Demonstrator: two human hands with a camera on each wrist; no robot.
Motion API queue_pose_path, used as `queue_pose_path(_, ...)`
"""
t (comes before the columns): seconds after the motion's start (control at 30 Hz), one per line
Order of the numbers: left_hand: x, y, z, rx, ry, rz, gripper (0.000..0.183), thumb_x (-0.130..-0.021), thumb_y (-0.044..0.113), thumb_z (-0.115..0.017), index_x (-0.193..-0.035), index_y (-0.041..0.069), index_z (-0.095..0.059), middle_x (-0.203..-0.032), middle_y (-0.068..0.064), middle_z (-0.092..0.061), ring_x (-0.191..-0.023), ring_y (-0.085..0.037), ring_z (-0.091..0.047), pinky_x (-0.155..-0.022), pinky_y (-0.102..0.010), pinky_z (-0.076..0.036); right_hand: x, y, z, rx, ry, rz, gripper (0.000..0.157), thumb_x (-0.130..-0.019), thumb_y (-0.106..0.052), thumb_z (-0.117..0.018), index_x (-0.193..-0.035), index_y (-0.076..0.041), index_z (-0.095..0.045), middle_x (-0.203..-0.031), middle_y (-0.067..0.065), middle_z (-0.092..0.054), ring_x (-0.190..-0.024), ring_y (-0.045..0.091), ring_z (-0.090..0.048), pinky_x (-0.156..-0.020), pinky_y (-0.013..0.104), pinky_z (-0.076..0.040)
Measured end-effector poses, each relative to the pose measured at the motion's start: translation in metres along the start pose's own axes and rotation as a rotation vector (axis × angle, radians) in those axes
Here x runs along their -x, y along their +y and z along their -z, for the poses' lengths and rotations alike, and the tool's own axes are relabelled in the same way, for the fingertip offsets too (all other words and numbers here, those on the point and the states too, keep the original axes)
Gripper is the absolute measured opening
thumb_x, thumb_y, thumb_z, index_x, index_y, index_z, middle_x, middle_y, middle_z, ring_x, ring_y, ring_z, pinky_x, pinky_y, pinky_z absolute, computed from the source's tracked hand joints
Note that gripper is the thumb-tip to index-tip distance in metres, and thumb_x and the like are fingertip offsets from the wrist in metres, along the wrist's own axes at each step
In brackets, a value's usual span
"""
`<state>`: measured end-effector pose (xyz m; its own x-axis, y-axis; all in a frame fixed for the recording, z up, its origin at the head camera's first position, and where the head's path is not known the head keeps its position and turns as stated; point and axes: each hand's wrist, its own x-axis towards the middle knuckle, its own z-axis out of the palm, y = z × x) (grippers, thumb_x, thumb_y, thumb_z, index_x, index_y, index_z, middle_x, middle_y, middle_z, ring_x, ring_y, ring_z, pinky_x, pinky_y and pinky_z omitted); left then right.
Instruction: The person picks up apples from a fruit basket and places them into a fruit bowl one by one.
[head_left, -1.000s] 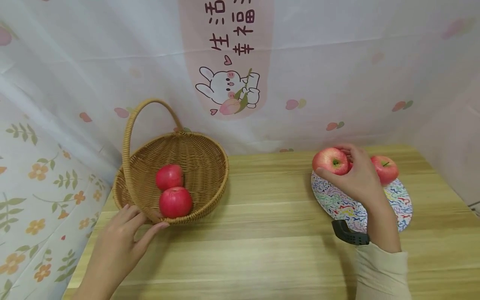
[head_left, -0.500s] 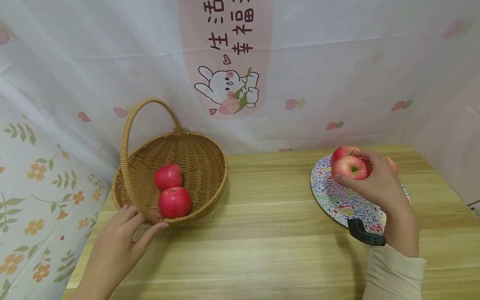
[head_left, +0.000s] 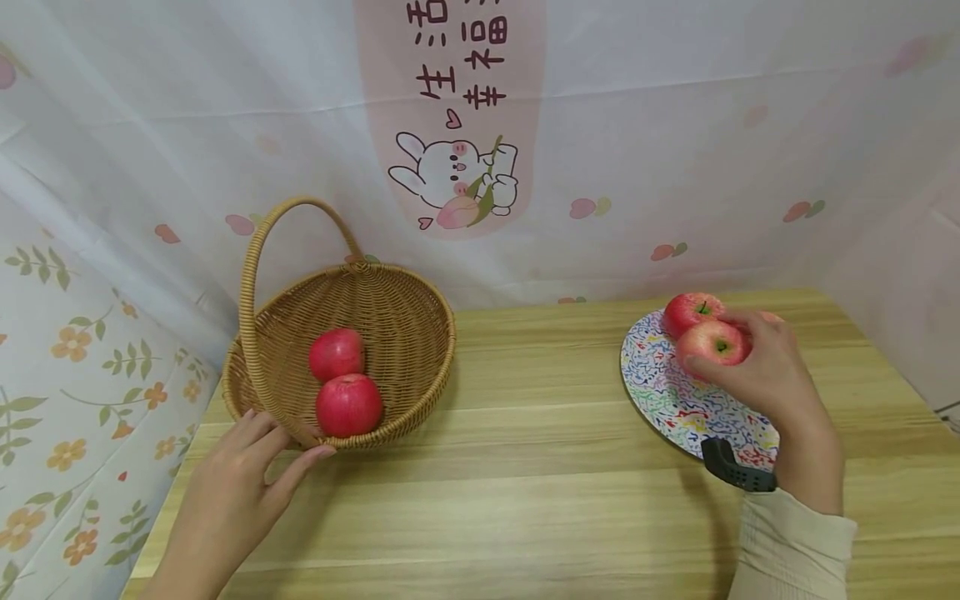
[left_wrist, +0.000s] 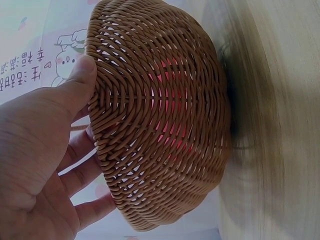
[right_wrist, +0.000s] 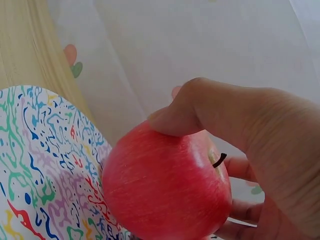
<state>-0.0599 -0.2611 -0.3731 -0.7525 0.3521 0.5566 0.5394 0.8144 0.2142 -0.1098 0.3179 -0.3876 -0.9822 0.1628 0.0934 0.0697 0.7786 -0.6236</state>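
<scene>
Gripping an apple (head_left: 708, 345) between thumb and fingers, the person's right hand (head_left: 776, 371) is over the patterned plate (head_left: 675, 404); can't really tell if that fruit touches the plate. Right up against it on the far side from the thumb sits another apple (head_left: 690, 310), so it's snug back there, with the cloth (head_left: 615, 175) just past the plate's far edge. On the thumb side there's more room: a good stretch of plate, then its left rim, then a wide run of wood tabletop (head_left: 532, 433) all the way to the basket (head_left: 401, 333).

Left hand (head_left: 243, 462) has the basket's near rim pinched, thumb outside, fingers over the edge, right by the foot of the handle (head_left: 251, 292). Just inside from that grip, 2 red apples (head_left: 348, 406) lie touching, the nearer 1 close against the rim.
</scene>
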Motion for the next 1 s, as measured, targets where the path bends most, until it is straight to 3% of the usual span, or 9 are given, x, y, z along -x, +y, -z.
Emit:
queue_pose_path(0.2,0.0,0.0,0.0,0.015,0.006,-0.002,0.053,-0.102,0.062,-0.055,-0.082,0.016,-0.071,-0.083,0.011,-0.056,-0.073,-0.005,-0.042,-0.066,-0.019,-0.038,0.0,0.004,0.0,0.012,-0.013,0.005,0.08,-0.09,-0.032,-0.082,-0.144,0.014,-0.045,-0.146,0.038,-0.038,-0.137,0.056,-0.027,-0.09,0.065,-0.046)
queue_pose_path(0.63,-0.001,0.0,-0.001,0.005,0.012,-0.012,0.06,-0.103,0.067,-0.047,-0.081,0.016,-0.07,-0.082,0.011,-0.055,-0.072,-0.005,-0.042,-0.065,-0.02,-0.037,0.001,0.014,-0.001,0.016,-0.013,0.031,0.071,-0.086,-0.027,-0.086,-0.134,0.013,-0.053,-0.139,0.036,-0.045,-0.137,0.056,-0.026,-0.087,0.054,-0.045)
queue_pose_path(0.73,-0.001,0.0,-0.001,-0.002,0.016,-0.017,0.06,-0.103,0.066,-0.047,-0.08,0.015,-0.07,-0.081,0.01,-0.056,-0.07,-0.006,-0.044,-0.072,-0.024,-0.043,0.001,0.016,-0.001,0.031,-0.023,0.031,0.072,-0.086,-0.028,-0.085,-0.135,0.014,-0.052,-0.138,0.038,-0.046,-0.137,0.056,-0.027,-0.089,0.058,-0.045)
queue_pose_path(0.83,-0.001,0.0,-0.002,0.001,0.007,-0.007,0.058,-0.103,0.064,-0.051,-0.081,0.014,-0.071,-0.082,0.009,-0.057,-0.07,-0.009,-0.049,-0.091,-0.033,-0.051,0.0,0.017,0.0,0.026,-0.031,0.023,0.074,-0.087,-0.029,-0.084,-0.137,0.015,-0.051,-0.141,0.038,-0.043,-0.136,0.057,-0.027,-0.089,0.06,-0.045)
queue_pose_path(0.87,-0.001,0.0,-0.002,0.002,0.003,-0.002,0.055,-0.102,0.062,-0.055,-0.082,0.014,-0.071,-0.082,0.009,-0.057,-0.071,-0.01,-0.05,-0.097,-0.035,-0.05,0.0,0.017,0.0,0.024,-0.029,0.023,0.074,-0.087,-0.029,-0.084,-0.137,0.014,-0.051,-0.141,0.038,-0.043,-0.137,0.056,-0.027,-0.089,0.059,-0.045)
queue_pose_path(1.0,0.0,0.0,-0.002,0.014,-0.005,0.014,0.046,-0.099,0.055,-0.067,-0.082,0.013,-0.072,-0.082,0.008,-0.057,-0.072,-0.011,-0.053,-0.117,-0.027,-0.039,-0.001,0.016,-0.001,0.034,-0.026,0.015,0.074,-0.087,-0.03,-0.084,-0.137,0.013,-0.051,-0.141,0.037,-0.043,-0.137,0.056,-0.026,-0.089,0.062,-0.045)
